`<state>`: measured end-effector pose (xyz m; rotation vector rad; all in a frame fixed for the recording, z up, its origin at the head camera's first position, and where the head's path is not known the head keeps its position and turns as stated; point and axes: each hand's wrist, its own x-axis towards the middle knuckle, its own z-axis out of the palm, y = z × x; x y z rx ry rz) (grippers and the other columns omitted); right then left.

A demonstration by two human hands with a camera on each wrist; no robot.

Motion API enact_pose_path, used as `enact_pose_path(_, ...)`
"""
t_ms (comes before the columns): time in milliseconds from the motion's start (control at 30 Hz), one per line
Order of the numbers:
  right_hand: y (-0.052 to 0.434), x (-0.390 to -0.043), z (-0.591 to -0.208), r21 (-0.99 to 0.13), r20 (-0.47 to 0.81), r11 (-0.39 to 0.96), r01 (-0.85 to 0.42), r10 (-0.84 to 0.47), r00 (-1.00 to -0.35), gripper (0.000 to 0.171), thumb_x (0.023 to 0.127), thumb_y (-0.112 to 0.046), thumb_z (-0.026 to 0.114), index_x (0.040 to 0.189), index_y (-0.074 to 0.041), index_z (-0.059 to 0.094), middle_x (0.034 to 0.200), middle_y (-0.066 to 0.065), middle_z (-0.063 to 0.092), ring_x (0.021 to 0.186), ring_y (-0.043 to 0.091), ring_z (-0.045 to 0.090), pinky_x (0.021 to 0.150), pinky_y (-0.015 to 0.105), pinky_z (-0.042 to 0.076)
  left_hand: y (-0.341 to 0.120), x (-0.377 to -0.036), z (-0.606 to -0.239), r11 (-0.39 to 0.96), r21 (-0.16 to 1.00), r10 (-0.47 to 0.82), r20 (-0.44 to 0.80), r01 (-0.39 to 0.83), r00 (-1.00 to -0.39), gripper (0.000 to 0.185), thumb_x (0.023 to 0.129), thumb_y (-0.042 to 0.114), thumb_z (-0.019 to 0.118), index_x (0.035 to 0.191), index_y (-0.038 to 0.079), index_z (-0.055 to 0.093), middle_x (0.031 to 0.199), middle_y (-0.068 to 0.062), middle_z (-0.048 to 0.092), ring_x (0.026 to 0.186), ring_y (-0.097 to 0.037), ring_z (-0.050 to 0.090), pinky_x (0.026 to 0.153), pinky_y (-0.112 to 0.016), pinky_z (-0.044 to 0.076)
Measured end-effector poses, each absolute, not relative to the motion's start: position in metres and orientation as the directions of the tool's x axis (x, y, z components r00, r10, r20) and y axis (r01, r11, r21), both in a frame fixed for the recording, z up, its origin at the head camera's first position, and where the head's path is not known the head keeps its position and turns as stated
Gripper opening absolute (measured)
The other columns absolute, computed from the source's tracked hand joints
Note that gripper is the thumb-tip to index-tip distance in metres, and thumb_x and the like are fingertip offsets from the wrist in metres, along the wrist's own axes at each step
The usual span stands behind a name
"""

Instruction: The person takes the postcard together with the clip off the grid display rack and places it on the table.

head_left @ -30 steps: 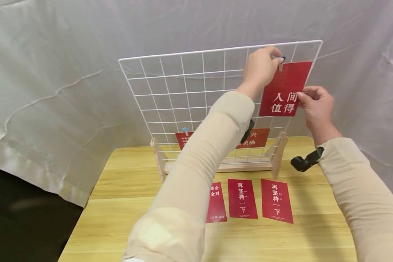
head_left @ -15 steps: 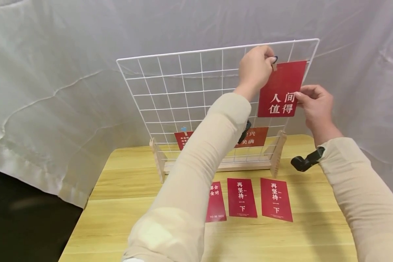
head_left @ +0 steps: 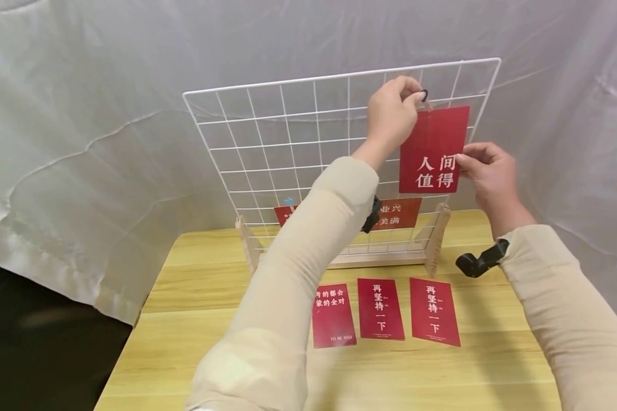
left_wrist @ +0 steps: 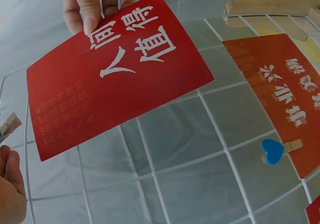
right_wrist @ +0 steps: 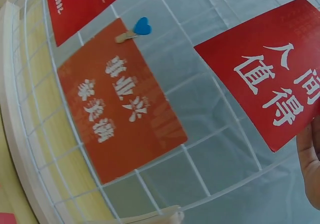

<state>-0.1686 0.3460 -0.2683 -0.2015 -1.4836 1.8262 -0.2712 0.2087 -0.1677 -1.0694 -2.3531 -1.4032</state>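
Both hands hold the red card (head_left: 432, 149): right hand (head_left: 485, 171) pinching its edge, left hand (head_left: 391, 111) its clip (head_left: 424, 97).

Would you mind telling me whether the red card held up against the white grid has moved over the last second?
Yes. The red card has dropped lower and shifted left against the white grid: its top edge now sits about one row below the grid's top rail.

A red card (left_wrist: 117, 76) with white characters lies against the white wire grid (left_wrist: 150, 174), pinched at its upper edge by the right hand (left_wrist: 95, 4). A wooden clip (left_wrist: 9, 125) sits at the card's left edge, with the left hand (left_wrist: 11, 189) just below it. Right of the card, an orange card (left_wrist: 280, 99) hangs on the grid under a blue heart clip (left_wrist: 274, 150).
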Motion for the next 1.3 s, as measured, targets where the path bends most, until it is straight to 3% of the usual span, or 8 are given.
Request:
enact_pose_path(300, 0.345, -0.170, -0.293, -0.917, 0.296, -0.025, -0.399, 0.628, -0.720, 0.008, 0.075, 0.000, 0.063, 0.082, -0.005, 0.062, 0.073, 0.001, 0.058, 0.064, 0.011, 0.056, 0.055, 0.019, 0.047, 0.187, -0.271, -0.192, 0.207, 0.780, 0.480, 0.446, 0.591, -0.756, 0.008, 0.087, 0.017, 0.051, 0.093, 0.012, 0.055, 0.081, 0.006, 0.058, 0.069, -0.005, 0.048, 0.056, -0.013, 0.039)
enact_pose_path(567, 0.412, -0.209, -0.376, -0.921, 0.288, -0.058, -0.385, 0.562, -0.776, 0.022, 0.073, -0.003, 0.066, 0.095, -0.004, 0.061, 0.086, 0.009, 0.059, 0.075, 0.020, 0.059, 0.058, 0.028, 0.050, 0.161, -0.277, -0.214, 0.168, 0.808, 0.467, 0.440, 0.565, -0.767, 0.009, 0.086, 0.014, 0.053, 0.092, 0.007, 0.056, 0.082, 0.001, 0.062, 0.069, -0.007, 0.050, 0.055, -0.015, 0.039)
enact_pose_path(700, 0.365, -0.188, -0.349, -0.935, 0.274, -0.032, -0.354, 0.568, -0.776, 0.017, 0.075, -0.006, 0.065, 0.092, -0.004, 0.061, 0.083, 0.007, 0.058, 0.072, 0.017, 0.058, 0.059, 0.024, 0.049, 0.146, -0.282, -0.224, 0.148, 0.839, 0.463, 0.410, 0.524, -0.786, 0.009, 0.086, 0.014, 0.053, 0.091, 0.008, 0.057, 0.081, 0.000, 0.061, 0.070, -0.008, 0.050, 0.057, -0.016, 0.040)
enact_pose_path(800, 0.329, -0.170, -0.324, -0.924, 0.265, -0.095, -0.371, 0.539, -0.799, 0.009, 0.077, 0.000, 0.062, 0.085, -0.004, 0.062, 0.075, 0.003, 0.057, 0.066, 0.012, 0.057, 0.057, 0.019, 0.048, 0.136, -0.284, -0.231, 0.139, 0.863, 0.463, 0.377, 0.486, -0.802, 0.010, 0.086, 0.015, 0.053, 0.092, 0.008, 0.057, 0.080, 0.001, 0.059, 0.071, -0.009, 0.051, 0.058, -0.017, 0.041)
enact_pose_path(933, 0.315, -0.166, -0.321, -0.911, 0.264, -0.147, -0.387, 0.513, -0.817, 0.010, 0.077, 0.005, 0.059, 0.080, -0.005, 0.062, 0.071, 0.001, 0.058, 0.062, 0.010, 0.057, 0.056, 0.019, 0.048, 0.125, -0.283, -0.239, 0.094, 0.911, 0.474, 0.313, 0.401, -0.823, 0.011, 0.085, 0.014, 0.055, 0.092, 0.006, 0.058, 0.080, -0.002, 0.058, 0.073, -0.009, 0.054, 0.059, -0.017, 0.041)
enact_pose_path(1167, 0.371, -0.204, -0.403, -0.911, 0.267, -0.170, -0.377, 0.453, -0.851, 0.020, 0.075, 0.001, 0.063, 0.094, -0.005, 0.063, 0.081, 0.006, 0.059, 0.070, 0.018, 0.058, 0.056, 0.028, 0.050, 0.104, -0.277, -0.260, 0.046, 0.956, 0.479, 0.234, 0.290, -0.846, 0.013, 0.084, 0.015, 0.056, 0.093, 0.006, 0.059, 0.081, -0.004, 0.057, 0.077, -0.012, 0.058, 0.065, -0.020, 0.044)
enact_pose_path(1233, 0.378, -0.210, -0.419, -0.905, 0.271, -0.192, -0.379, 0.425, -0.863, 0.023, 0.075, 0.000, 0.064, 0.098, -0.004, 0.062, 0.084, 0.008, 0.059, 0.072, 0.020, 0.059, 0.057, 0.031, 0.050, 0.096, -0.275, -0.267, 0.041, 0.960, 0.478, 0.224, 0.276, -0.850, 0.013, 0.084, 0.015, 0.057, 0.093, 0.006, 0.059, 0.080, -0.005, 0.057, 0.079, -0.015, 0.058, 0.066, -0.022, 0.044)
enact_pose_path(1300, 0.361, -0.202, -0.410, -0.920, 0.253, -0.164, -0.356, 0.446, -0.858, 0.022, 0.076, -0.002, 0.064, 0.098, -0.003, 0.062, 0.083, 0.007, 0.058, 0.070, 0.019, 0.058, 0.058, 0.031, 0.051, 0.088, -0.273, -0.276, 0.021, 0.967, 0.479, 0.215, 0.255, -0.851, 0.014, 0.083, 0.015, 0.057, 0.093, 0.006, 0.059, 0.080, -0.005, 0.057, 0.080, -0.017, 0.059, 0.068, -0.022, 0.045)
